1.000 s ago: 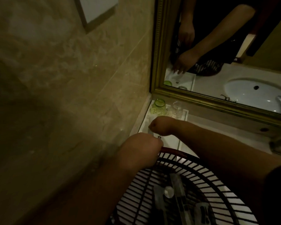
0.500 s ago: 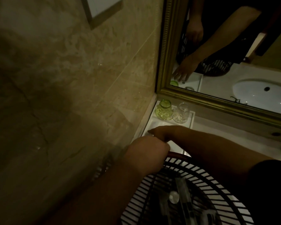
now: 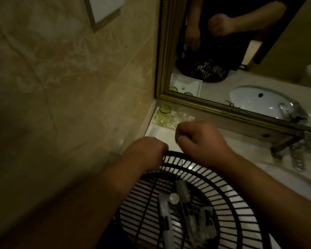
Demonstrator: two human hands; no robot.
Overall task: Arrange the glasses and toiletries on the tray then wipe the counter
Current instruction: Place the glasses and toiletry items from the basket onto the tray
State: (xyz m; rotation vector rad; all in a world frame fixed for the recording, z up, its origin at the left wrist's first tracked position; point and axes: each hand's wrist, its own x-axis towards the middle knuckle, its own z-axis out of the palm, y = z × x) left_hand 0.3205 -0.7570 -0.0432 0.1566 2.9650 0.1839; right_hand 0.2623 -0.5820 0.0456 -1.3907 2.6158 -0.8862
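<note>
R hand [image 3: 201,139] up off white tray [image 3: 162,134]; green glass [image 3: 163,116] upright.

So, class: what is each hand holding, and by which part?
The left hand grips the black basket by its rim. The right hand is fisted; contents cannot be told.

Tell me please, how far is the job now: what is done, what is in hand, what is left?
Done: the green glass and the clear glass stand on the white tray by the mirror. In hand: the left hand grips the black basket rim; the right hand hovers closed above the tray. Left: packets remain in the basket, and no wiping cloth shows.
</note>
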